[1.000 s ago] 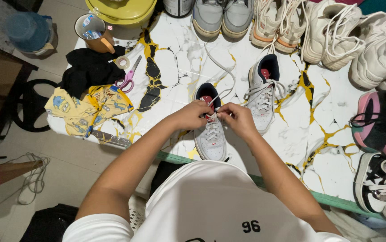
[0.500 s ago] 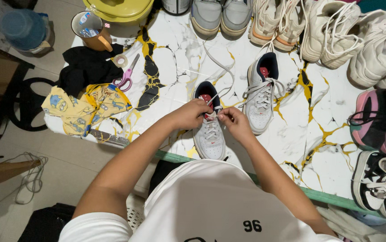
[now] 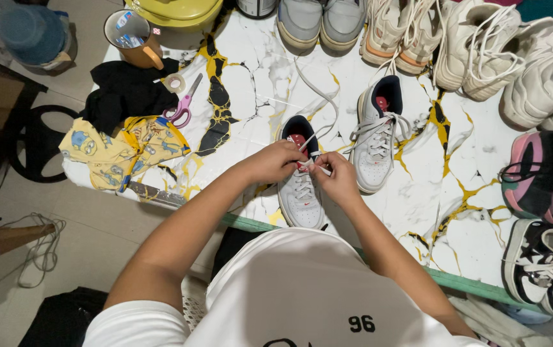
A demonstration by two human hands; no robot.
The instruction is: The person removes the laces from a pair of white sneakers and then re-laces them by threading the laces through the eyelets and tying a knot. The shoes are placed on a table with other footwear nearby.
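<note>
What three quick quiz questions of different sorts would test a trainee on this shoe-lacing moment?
1. True or false: both hands are on the white sneaker nearest the table's front edge.
2. Which thing lies beside the black cloth? A) hammer B) pink-handled scissors C) phone
3. Fill in: the left hand and right hand pinch a white ____.

Key
1. True: they meet over its laced upper part.
2. B.
3. Lace: it runs up from the hands across the marble-patterned table.
</note>
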